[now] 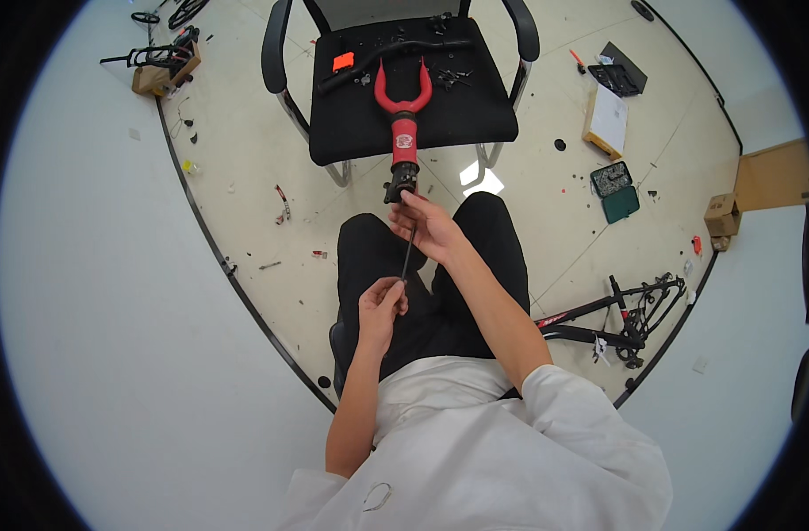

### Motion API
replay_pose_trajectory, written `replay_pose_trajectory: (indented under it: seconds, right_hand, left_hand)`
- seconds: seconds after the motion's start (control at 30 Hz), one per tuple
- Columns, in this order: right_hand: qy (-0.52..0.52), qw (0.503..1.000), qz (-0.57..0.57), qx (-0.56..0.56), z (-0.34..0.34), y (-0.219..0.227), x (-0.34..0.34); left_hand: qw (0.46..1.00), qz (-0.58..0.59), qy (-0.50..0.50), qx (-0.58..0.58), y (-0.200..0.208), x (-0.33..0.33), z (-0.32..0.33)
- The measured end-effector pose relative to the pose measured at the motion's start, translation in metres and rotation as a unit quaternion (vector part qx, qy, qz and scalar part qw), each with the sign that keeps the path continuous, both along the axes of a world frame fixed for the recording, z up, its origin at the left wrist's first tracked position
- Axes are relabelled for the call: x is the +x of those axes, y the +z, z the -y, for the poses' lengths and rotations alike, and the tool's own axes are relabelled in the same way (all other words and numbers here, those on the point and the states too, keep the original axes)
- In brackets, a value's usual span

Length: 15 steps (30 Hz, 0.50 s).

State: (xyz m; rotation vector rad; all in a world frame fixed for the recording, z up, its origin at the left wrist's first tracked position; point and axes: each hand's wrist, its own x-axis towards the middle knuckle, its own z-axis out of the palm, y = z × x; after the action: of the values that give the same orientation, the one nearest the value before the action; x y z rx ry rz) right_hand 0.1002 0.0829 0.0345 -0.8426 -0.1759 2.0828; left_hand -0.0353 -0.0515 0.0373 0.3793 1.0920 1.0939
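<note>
A red bicycle fork lies on the chair seat, its two prongs pointing away from me. The near end, a black bicycle stem, sticks out past the seat's front edge over my knees. My right hand reaches up to this stem, with fingertips closed on its near side. Below it, my left hand pinches the lower end of a thin dark rod. The rod slants up toward the stem and passes beside my right fingers. Its upper tip is hidden there, and its exact kind is unclear.
The black armchair carries a black handlebar, an orange piece and loose small hardware. On the floor at right are an open green case, a cardboard box and a black bicycle frame. Parts lie along the left wall.
</note>
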Motion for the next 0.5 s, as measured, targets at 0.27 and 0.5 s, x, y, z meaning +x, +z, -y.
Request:
replay_pose_trajectory:
  seconds: [0.27, 0.5]
  right_hand:
    - [0.033, 0.999, -0.003, 0.039, -0.003, 0.005, 0.003]
    - [0.043, 0.996, -0.078, 0.007, -0.004, 0.016, 0.0]
  left_hand:
    - [0.992, 0.12, 0.005, 0.031, -0.023, -0.019, 0.002]
    - [0.991, 0.133, 0.005, 0.031, -0.023, -0.022, -0.002]
